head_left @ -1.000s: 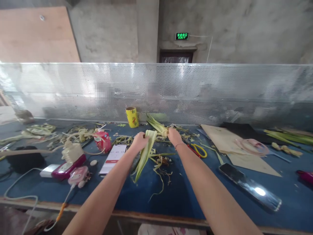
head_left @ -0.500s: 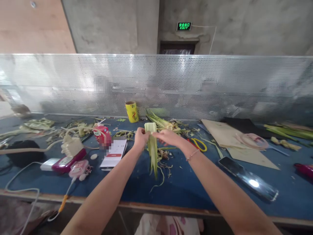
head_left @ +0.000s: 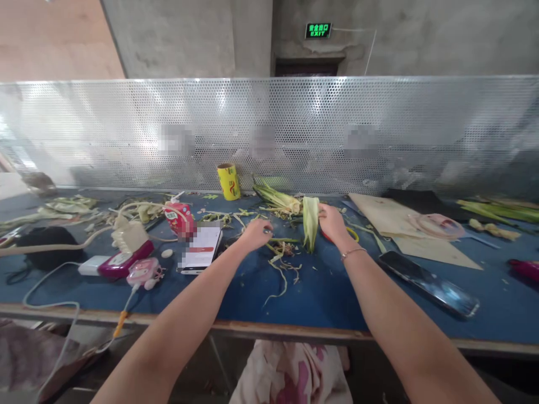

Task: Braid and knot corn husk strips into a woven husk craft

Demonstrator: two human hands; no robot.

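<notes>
My right hand (head_left: 332,222) pinches a pale green leaf that looks like a corn husk (head_left: 310,221). The leaf hangs down over the blue table, its top by my fingertips. My left hand (head_left: 256,234) is closed to the left of it, fingers pressed together near a small dark thing that is too small to name. Behind the hands lies a husk bundle (head_left: 281,200) with green leaves and a pale cut base. Thin husk shreds (head_left: 281,269) lie between my hands. Yellow-handled scissors (head_left: 352,233) are partly hidden behind my right hand.
A perforated metal screen (head_left: 236,123) stands along the back, with a yellow tape roll (head_left: 228,182) before it. Leftward are a phone (head_left: 200,249), a red drink carton (head_left: 180,217) and cables. Another phone (head_left: 427,283) and brown paper (head_left: 433,261) lie to the right.
The husk leaf has moved right and is now in my right hand alone. My left hand has let go of it and sits apart. The view has tilted slightly downward.
</notes>
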